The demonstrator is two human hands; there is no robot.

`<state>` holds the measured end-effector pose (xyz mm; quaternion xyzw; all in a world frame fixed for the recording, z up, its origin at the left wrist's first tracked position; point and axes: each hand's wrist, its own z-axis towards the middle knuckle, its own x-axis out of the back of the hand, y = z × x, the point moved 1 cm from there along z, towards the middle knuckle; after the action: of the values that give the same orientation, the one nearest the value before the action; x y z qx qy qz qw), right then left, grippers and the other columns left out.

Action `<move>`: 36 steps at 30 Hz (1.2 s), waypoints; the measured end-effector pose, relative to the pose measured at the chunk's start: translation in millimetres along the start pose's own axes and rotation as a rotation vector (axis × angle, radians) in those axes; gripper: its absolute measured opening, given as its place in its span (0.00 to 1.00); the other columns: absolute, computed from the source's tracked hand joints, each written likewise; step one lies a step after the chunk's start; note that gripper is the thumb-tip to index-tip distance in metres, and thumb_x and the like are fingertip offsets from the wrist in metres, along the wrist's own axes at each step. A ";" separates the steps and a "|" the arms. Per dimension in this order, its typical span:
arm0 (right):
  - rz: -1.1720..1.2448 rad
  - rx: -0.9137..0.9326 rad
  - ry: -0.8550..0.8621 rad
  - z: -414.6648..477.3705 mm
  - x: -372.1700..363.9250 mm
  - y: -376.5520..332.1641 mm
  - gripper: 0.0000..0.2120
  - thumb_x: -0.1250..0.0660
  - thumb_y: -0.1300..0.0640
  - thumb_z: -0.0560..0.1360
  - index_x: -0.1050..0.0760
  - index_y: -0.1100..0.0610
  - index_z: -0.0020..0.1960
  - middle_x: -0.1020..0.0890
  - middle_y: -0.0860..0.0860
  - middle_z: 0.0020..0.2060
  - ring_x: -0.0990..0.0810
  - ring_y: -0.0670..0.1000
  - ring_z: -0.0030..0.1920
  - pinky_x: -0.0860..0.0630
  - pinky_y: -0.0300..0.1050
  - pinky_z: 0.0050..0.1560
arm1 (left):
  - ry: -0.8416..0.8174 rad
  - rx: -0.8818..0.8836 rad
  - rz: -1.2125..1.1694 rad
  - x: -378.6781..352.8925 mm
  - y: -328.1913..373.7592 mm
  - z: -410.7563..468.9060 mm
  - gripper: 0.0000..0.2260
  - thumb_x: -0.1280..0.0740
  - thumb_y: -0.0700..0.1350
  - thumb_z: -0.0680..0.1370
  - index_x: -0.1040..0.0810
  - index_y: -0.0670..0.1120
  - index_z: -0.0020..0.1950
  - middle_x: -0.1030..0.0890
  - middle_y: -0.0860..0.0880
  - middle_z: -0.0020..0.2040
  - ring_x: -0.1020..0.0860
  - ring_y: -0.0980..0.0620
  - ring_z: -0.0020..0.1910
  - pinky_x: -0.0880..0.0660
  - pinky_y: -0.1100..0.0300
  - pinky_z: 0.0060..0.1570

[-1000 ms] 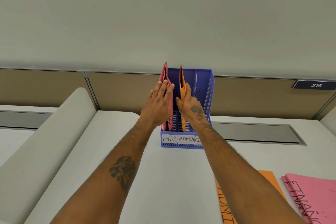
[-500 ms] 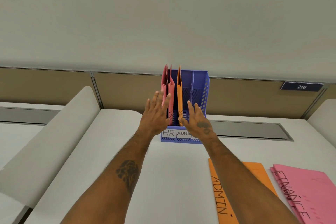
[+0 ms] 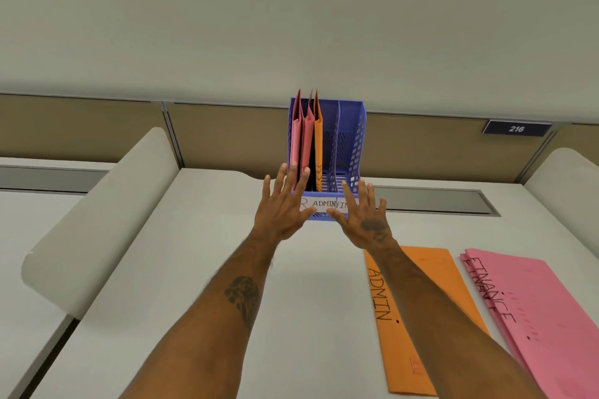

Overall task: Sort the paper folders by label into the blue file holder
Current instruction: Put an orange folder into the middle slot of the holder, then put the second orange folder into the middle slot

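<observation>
The blue file holder (image 3: 351, 146) stands at the back of the white desk, its front strip labelled ADMIN and FIN. Two red-pink folders (image 3: 299, 142) stand upright in its left slot and one orange folder (image 3: 318, 146) in the middle slot; the right slot looks empty. My left hand (image 3: 283, 204) hovers flat with spread fingers in front of the holder's left side, covering part of the left label. My right hand (image 3: 364, 214) is spread in front of its right side. Neither holds anything. An orange ADMIN folder (image 3: 421, 317) and pink FINANCE folders (image 3: 534, 311) lie flat at the right.
A curved white divider (image 3: 107, 214) rises on the left and another (image 3: 570, 178) on the far right. A grey recessed cable tray (image 3: 434, 201) runs behind the holder, before a tan partition with a "216" plate (image 3: 516, 128).
Both hands have let go of the upright folders and drawn back toward me, fingers spreading. The view has tilted, showing more of the flat folders on the right.
</observation>
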<state>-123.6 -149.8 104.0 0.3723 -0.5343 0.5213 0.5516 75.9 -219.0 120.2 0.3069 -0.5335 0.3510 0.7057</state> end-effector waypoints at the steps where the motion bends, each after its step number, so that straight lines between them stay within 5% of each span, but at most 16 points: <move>1: 0.001 -0.003 0.000 -6.1 -0.3 3.3 0.44 0.66 0.24 0.69 0.60 0.46 0.78 0.58 0.57 0.78 0.59 0.59 0.78 0.54 0.66 0.73 | -0.003 -0.005 -0.013 -2.4 3.6 -2.4 0.39 0.50 0.69 0.78 0.71 0.54 0.77 0.69 0.47 0.79 0.73 0.47 0.75 0.66 0.42 0.74; 5: 0.010 -0.029 -0.005 -25.7 -1.9 21.6 0.51 0.76 0.22 0.62 0.59 0.47 0.79 0.55 0.58 0.78 0.56 0.60 0.78 0.53 0.66 0.73 | 0.002 -0.023 -0.052 -10.2 19.3 -11.3 0.39 0.49 0.68 0.79 0.71 0.55 0.76 0.71 0.48 0.77 0.74 0.48 0.74 0.67 0.43 0.74; 12: -0.046 -0.091 -0.026 -49.0 -4.9 69.4 0.41 0.62 0.28 0.72 0.58 0.48 0.79 0.54 0.59 0.78 0.56 0.61 0.78 0.52 0.67 0.72 | -0.037 -0.021 -0.049 -27.3 60.2 -16.7 0.38 0.50 0.68 0.79 0.71 0.55 0.76 0.67 0.47 0.80 0.71 0.47 0.76 0.69 0.45 0.72; 18: -0.046 -0.088 -0.055 -77.8 -5.3 124.5 0.42 0.67 0.27 0.70 0.59 0.48 0.79 0.54 0.59 0.78 0.57 0.61 0.78 0.52 0.66 0.72 | -0.061 0.002 -0.062 -49.3 117.4 -22.7 0.38 0.51 0.69 0.79 0.71 0.56 0.76 0.65 0.47 0.80 0.67 0.46 0.79 0.62 0.40 0.75; 36: 0.081 -0.114 -0.268 -156.3 -58.5 247.9 0.39 0.60 0.29 0.74 0.57 0.47 0.79 0.57 0.57 0.78 0.59 0.59 0.78 0.49 0.65 0.73 | -0.257 0.115 -0.091 -116.6 238.8 -76.5 0.40 0.60 0.72 0.73 0.73 0.53 0.75 0.68 0.47 0.79 0.66 0.46 0.79 0.61 0.42 0.76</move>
<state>-326.6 35.6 -13.2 0.3846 -0.6465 0.4576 0.4741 -100.9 -41.8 2.9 0.4133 -0.5841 0.3061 0.6280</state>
